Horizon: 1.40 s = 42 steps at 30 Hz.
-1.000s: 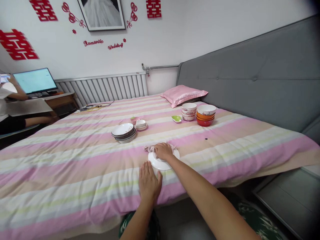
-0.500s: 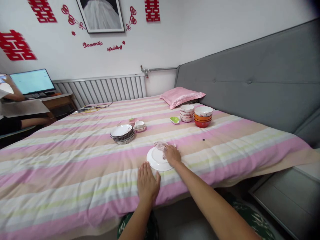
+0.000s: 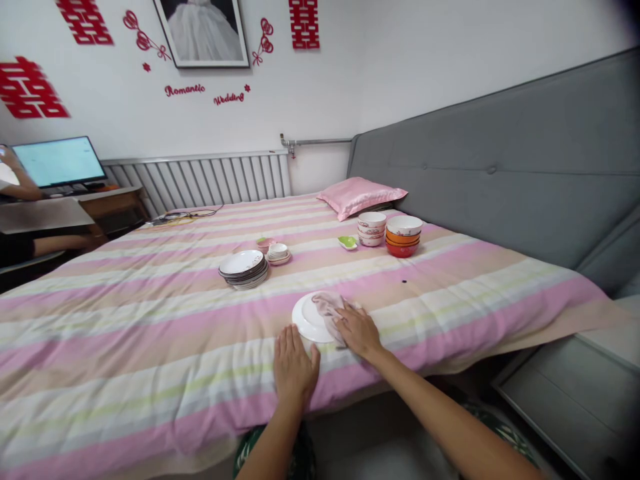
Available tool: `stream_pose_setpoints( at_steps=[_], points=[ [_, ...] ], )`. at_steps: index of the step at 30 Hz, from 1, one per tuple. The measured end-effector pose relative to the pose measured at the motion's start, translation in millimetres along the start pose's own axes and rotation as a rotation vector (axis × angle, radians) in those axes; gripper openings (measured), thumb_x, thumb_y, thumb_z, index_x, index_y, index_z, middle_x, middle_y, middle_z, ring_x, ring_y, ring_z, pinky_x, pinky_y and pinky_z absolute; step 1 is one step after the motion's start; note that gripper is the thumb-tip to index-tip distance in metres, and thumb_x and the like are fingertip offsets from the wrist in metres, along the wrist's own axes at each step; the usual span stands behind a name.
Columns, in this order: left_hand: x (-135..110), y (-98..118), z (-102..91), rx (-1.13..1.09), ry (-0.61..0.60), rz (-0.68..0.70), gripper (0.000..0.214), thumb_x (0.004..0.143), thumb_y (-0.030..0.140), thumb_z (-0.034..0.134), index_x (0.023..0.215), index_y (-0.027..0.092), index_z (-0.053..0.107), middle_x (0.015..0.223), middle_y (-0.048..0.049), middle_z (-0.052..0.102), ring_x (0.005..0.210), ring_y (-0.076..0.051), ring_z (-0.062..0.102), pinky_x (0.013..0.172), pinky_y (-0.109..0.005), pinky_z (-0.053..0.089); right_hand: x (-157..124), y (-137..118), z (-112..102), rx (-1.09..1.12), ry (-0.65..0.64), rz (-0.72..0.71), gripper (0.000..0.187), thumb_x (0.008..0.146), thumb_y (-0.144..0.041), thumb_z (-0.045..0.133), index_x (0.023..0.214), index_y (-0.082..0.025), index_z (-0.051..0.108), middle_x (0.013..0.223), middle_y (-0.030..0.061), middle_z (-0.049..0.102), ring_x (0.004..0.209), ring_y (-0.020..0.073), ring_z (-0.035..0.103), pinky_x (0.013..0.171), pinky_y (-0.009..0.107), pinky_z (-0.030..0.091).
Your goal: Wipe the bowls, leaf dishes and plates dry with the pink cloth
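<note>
A white plate (image 3: 303,317) lies face down on the striped bedspread in front of me, its foot ring showing. My left hand (image 3: 294,365) rests flat on the bedspread, fingers stretched out, with the fingertips at the plate's near left edge. On the plate's right side my right hand (image 3: 360,331) holds a crumpled pale pink cloth (image 3: 328,306) against it. Part of the cloth spreads over the foot ring, and the right hand covers the rest.
Beyond the plate stand a stack of plates (image 3: 243,263), small white dishes (image 3: 278,251), a green leaf-shaped dish (image 3: 347,243), white bowls (image 3: 371,228) and orange-red bowls (image 3: 403,241). A pink pillow (image 3: 361,195) lies by the grey headboard (image 3: 490,147). A person sits near a monitor (image 3: 59,163) at far left.
My right hand has slid right and slightly nearer, to the plate's right edge, drawing the cloth along. More of the cloth shows now. The left hand stays in place.
</note>
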<state>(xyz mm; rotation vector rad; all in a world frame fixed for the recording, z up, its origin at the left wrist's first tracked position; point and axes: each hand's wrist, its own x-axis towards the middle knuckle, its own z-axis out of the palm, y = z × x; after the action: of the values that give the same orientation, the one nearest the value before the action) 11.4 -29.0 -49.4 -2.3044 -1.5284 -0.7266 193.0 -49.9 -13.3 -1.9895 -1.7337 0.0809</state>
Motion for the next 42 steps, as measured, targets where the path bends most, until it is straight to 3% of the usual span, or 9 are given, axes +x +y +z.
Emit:
stream_pose_setpoints(
  at_steps=[4,7,9,12,14,22,29,34,42],
  points=[
    [-0.4,0.0,-0.5,0.002,0.001,0.002,0.060,0.085,0.037,0.039,0.129,-0.005,0.047,0.131,-0.0236,0.052,0.125,-0.032,0.046,0.107,-0.045,0.033,-3.6,-1.2,-19.4,0.004,0.014,-0.114,0.043,0.086,-0.054,0.043,0.117,-0.030,0.061,0.127,0.0047,0.059,0.120,0.0247,0.048,0.103,0.044,0.029],
    [-0.7,-0.1,-1.1,-0.001,0.006,0.004,0.060,0.086,0.036,0.040,0.128,-0.005,0.048,0.131,-0.0241,0.052,0.125,-0.032,0.046,0.107,-0.046,0.033,2.8,-5.1,-29.1,-0.043,0.077,-0.188,0.058,0.078,-0.062,0.052,0.126,-0.030,0.054,0.137,0.0063,0.050,0.128,0.0299,0.038,0.109,0.055,0.011],
    [-0.6,-0.3,-1.2,0.006,0.010,0.005,0.060,0.085,0.036,0.040,0.128,-0.005,0.048,0.130,-0.0241,0.052,0.124,-0.032,0.046,0.107,-0.046,0.033,10.5,-5.5,-29.0,-0.044,-0.001,-0.286,0.064,0.077,-0.062,0.054,0.133,-0.033,0.046,0.145,0.0059,0.040,0.134,0.0302,0.030,0.110,0.056,0.005],
    [-0.4,-0.6,-1.0,0.018,0.020,0.007,0.060,0.085,0.037,0.040,0.127,-0.005,0.048,0.130,-0.0232,0.053,0.124,-0.031,0.047,0.107,-0.045,0.033,20.0,-1.3,-19.2,-0.025,-0.183,-0.404,0.067,0.079,-0.056,0.054,0.140,-0.034,0.036,0.150,0.0050,0.032,0.138,0.0257,0.026,0.111,0.049,0.013],
    [-0.4,-0.6,-0.8,0.014,0.026,0.004,0.059,0.085,0.037,0.040,0.127,-0.003,0.049,0.129,-0.0223,0.054,0.124,-0.031,0.047,0.107,-0.044,0.033,21.6,2.3,-10.1,-0.012,-0.221,-0.421,0.063,0.084,-0.053,0.049,0.141,-0.033,0.034,0.150,0.0044,0.031,0.138,0.0232,0.026,0.112,0.045,0.016],
    [-1.2,0.8,-2.3,-0.011,0.003,-0.010,0.059,0.085,0.037,0.040,0.128,-0.004,0.049,0.131,-0.0232,0.052,0.125,-0.032,0.045,0.108,-0.045,0.032,4.7,3.7,4.6,0.000,-0.142,-0.446,0.047,0.094,-0.037,0.035,0.140,-0.028,0.037,0.147,0.0030,0.038,0.138,0.0185,0.026,0.114,0.043,0.014],
    [-2.1,-0.5,0.4,-0.028,0.005,-0.016,0.059,0.085,0.036,0.041,0.128,-0.003,0.048,0.131,-0.0228,0.052,0.125,-0.032,0.045,0.108,-0.045,0.031,-2.4,1.7,9.5,0.023,-0.192,-0.573,0.042,0.095,-0.030,0.034,0.135,-0.029,0.044,0.143,0.0010,0.044,0.136,0.0189,0.032,0.114,0.043,0.016],
    [-1.5,-0.7,1.7,-0.030,0.014,-0.001,0.059,0.083,0.035,0.043,0.126,-0.004,0.050,0.130,-0.0236,0.053,0.125,-0.032,0.046,0.108,-0.044,0.032,-0.6,-4.8,7.2,0.028,-0.222,-0.647,0.039,0.095,-0.029,0.034,0.132,-0.032,0.048,0.143,-0.0002,0.043,0.136,0.0175,0.032,0.113,0.045,0.016],
    [-1.1,1.1,0.0,0.018,0.012,0.007,0.060,0.085,0.037,0.040,0.127,-0.005,0.049,0.131,-0.0246,0.052,0.124,-0.033,0.047,0.106,-0.045,0.034,14.3,-28.4,8.5,-0.016,-0.224,-0.598,0.038,0.093,-0.031,0.038,0.130,-0.032,0.050,0.143,-0.0005,0.044,0.134,0.0197,0.035,0.111,0.042,0.021]
  ],
)
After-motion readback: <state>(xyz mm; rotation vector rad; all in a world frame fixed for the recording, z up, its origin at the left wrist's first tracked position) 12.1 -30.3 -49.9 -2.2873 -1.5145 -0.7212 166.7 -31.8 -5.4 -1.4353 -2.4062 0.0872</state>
